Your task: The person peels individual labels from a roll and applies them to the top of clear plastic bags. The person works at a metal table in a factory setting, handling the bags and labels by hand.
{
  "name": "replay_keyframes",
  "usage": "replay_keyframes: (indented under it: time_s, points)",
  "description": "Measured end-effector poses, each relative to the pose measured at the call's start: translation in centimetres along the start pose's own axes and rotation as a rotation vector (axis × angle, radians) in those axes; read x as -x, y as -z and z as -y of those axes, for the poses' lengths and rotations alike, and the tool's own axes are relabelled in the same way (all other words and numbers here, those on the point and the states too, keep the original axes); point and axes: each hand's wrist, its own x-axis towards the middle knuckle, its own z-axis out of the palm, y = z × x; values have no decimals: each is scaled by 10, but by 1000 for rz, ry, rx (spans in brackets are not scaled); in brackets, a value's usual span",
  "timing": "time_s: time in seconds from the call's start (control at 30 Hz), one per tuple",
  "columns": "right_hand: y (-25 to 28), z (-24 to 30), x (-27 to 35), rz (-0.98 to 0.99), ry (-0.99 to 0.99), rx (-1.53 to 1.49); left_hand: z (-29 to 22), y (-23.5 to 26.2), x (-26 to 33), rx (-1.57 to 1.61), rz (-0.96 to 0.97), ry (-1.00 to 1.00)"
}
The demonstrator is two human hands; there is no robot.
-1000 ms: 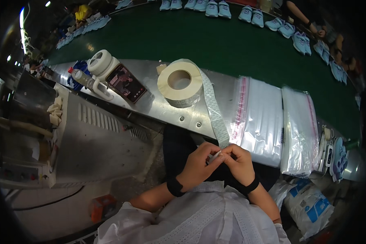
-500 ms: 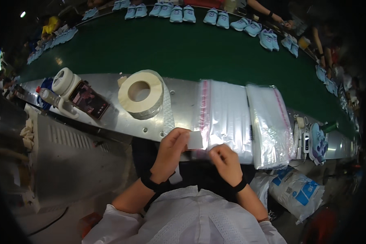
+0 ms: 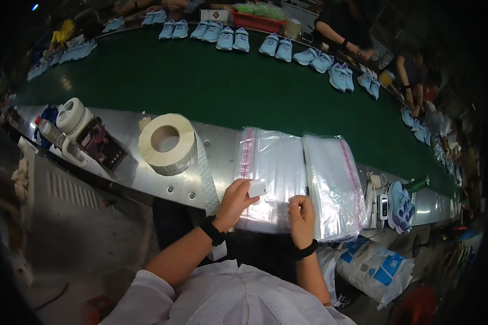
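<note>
While the left hand (image 3: 235, 205) pinches a small white label (image 3: 257, 188) by its left side over the left stack of clear plastic bags (image 3: 279, 162), the right hand (image 3: 302, 215) hovers, curled, near where that pile meets the right stack (image 3: 333, 173); whether it grips anything, I cannot tell. On the metal bench (image 3: 133, 181), left of both piles, sits a large roll (image 3: 173, 157), its strip (image 3: 205, 170) trailing past the near edge.

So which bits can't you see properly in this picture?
- White label, head view: one end is hidden by the left hand.
- Right hand, head view: fingers too small and blurred to tell whether they pinch anything.
- Patterned strip, head view: lower part goes behind the left hand.
</note>
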Motion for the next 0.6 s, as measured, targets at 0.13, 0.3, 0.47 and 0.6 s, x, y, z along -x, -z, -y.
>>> replay_keyframes:
  time_s: [0.13,0.3,0.47,0.6]
  points:
    - [6,29,-8,34,239,113,-50,-33,-25,-546,215,202]
    - [11,41,-11,198,254,216,-24,-75,-44,-540,391,454]
    - [9,36,18,297,370,429,-35,-35,-10,170,424,737]
    - [-17,39,29,324,619,717,-66,5,42,151,206,562]
